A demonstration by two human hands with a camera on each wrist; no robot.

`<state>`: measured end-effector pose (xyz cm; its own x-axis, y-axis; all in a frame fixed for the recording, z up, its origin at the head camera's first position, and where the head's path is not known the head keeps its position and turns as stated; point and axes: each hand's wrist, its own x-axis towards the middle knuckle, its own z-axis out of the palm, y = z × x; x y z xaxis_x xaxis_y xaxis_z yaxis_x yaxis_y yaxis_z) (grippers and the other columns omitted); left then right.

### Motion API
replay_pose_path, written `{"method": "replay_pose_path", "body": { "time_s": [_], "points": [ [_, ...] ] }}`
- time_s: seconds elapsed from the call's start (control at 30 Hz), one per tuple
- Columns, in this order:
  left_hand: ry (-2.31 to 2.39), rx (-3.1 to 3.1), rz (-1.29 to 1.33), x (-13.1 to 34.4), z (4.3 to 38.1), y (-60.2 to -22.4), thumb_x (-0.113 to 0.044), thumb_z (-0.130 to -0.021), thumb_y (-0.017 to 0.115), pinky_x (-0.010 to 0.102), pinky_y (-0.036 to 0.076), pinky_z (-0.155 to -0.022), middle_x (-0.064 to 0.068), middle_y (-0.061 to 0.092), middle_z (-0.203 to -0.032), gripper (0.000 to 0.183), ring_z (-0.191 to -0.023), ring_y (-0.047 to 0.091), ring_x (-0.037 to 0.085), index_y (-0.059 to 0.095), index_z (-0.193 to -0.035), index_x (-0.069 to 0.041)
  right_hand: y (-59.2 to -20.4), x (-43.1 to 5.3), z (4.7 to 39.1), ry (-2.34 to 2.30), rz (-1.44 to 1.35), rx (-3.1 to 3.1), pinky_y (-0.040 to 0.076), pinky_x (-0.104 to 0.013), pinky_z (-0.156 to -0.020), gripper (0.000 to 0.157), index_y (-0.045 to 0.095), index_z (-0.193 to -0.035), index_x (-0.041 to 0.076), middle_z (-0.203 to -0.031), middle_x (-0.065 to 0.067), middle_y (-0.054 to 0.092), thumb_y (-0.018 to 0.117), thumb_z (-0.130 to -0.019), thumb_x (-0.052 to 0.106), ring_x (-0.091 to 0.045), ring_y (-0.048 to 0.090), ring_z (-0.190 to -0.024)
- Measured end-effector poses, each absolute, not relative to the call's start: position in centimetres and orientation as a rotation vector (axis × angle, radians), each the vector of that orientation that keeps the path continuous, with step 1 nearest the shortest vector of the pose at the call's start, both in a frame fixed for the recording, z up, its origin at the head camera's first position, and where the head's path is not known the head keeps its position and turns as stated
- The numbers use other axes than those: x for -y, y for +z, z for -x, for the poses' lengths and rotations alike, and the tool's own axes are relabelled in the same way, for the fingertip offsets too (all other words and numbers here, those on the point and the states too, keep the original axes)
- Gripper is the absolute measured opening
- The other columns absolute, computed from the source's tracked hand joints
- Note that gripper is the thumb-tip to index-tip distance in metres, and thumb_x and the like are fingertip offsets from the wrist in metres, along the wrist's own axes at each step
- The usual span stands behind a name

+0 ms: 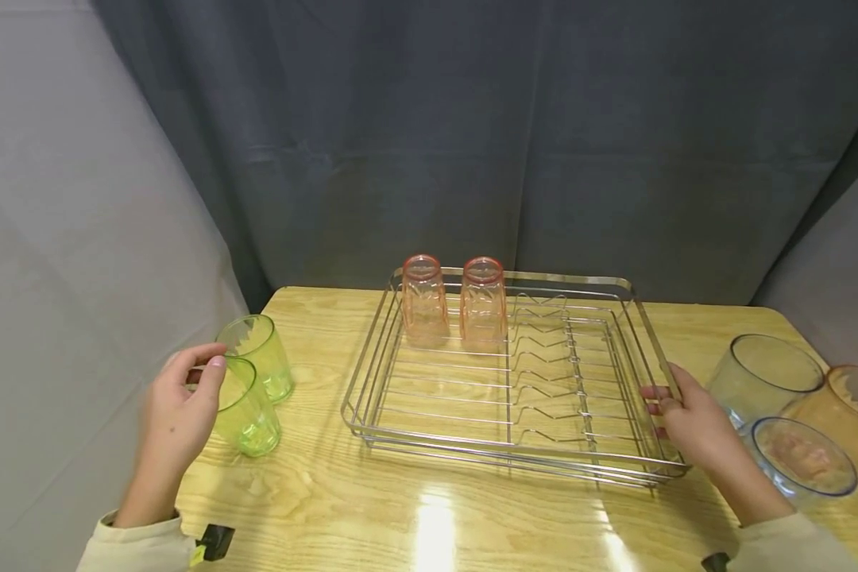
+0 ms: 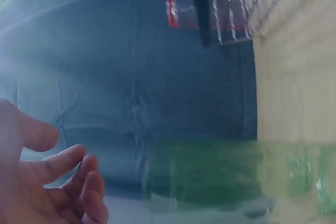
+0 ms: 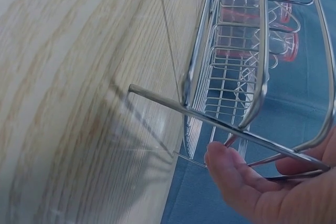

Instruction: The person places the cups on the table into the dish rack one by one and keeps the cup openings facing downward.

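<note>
A wire dish rack (image 1: 472,441) stands on the wooden table, with two pink glasses (image 1: 425,306) upside down at its back left. My right hand (image 1: 695,417) grips the rack's right rim; the right wrist view shows the curled fingers (image 3: 231,174) around its wires. At the left, two green glasses (image 1: 249,421) stand upright, one behind the other. Above the nearer one hovers my left hand (image 1: 182,401), its fingers loosely bent. In the left wrist view that hand (image 2: 58,182) holds nothing and is apart from the blurred green glass (image 2: 210,177).
Right of my right hand stand a clear dark-rimmed glass (image 1: 765,373), a blue-rimmed glass (image 1: 804,461) and an orange glass (image 1: 847,413), close together. A dark curtain (image 1: 429,143) hangs behind the table (image 1: 314,508), with pale cloth (image 1: 100,199) at the left.
</note>
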<state>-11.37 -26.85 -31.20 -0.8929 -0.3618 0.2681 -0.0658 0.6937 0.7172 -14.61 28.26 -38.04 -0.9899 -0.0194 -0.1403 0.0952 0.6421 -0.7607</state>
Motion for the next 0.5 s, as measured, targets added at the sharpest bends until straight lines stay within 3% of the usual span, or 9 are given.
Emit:
{"method": "replay_pose_path", "body": {
  "time_s": [0.1,0.17,0.3,0.4,0.5],
  "points": [
    [-0.945,2.508,-0.347,27.4,11.4,-31.6,-0.03,-0.103,0.046,0.028,0.04,-0.074,0.01,0.059,-0.122,0.038,-0.097,0.051,0.01,0.062,-0.13,-0.008,-37.9,-28.3,14.6,-1.272,-0.055,-2.722,0.056,-0.03,-0.072,0.056,-0.009,-0.153,-0.01,-0.142,-0.038,0.041,0.015,-0.106,0.007,0.005,0.05,-0.091],
    [-0.907,2.512,-0.365,27.7,11.5,-31.9,-0.03,-0.103,0.046,0.038,0.039,-0.082,0.016,0.057,-0.127,0.041,-0.106,0.052,0.024,0.059,-0.133,-0.006,-37.9,-28.2,14.6,-1.267,-0.055,-2.726,0.056,-0.03,-0.072,0.056,-0.009,-0.154,-0.01,-0.142,-0.038,0.041,0.016,-0.106,0.008,0.008,0.049,-0.09],
    [-0.837,2.554,-0.374,28.2,11.5,-32.4,-0.031,-0.102,0.047,0.058,0.034,-0.096,0.025,0.049,-0.14,0.049,-0.125,0.042,0.045,0.051,-0.14,-0.001,-37.9,-28.1,14.7,-1.254,-0.058,-2.737,0.056,-0.03,-0.073,0.056,-0.009,-0.153,-0.01,-0.142,-0.038,0.043,0.016,-0.106,0.007,-0.011,0.057,-0.101],
    [-0.782,2.592,-0.347,28.4,11.8,-33.0,-0.036,-0.099,0.051,0.063,0.031,-0.1,0.03,0.042,-0.145,0.057,-0.13,0.036,0.052,0.046,-0.142,0.002,-38.0,-28.1,14.7,-1.246,-0.064,-2.744,0.056,-0.031,-0.073,0.056,-0.008,-0.153,-0.01,-0.141,-0.038,0.044,0.017,-0.105,0.006,-0.025,0.058,-0.107],
    [-0.699,2.642,-0.288,28.6,12.3,-33.7,-0.04,-0.096,0.056,0.066,0.029,-0.1,0.033,0.035,-0.147,0.068,-0.132,0.031,0.054,0.039,-0.144,0.006,-38.0,-28.2,14.7,-1.241,-0.068,-2.749,0.057,-0.031,-0.073,0.056,-0.007,-0.153,-0.011,-0.141,-0.038,0.044,0.017,-0.105,0.006,-0.024,0.058,-0.106]
  ]
}}
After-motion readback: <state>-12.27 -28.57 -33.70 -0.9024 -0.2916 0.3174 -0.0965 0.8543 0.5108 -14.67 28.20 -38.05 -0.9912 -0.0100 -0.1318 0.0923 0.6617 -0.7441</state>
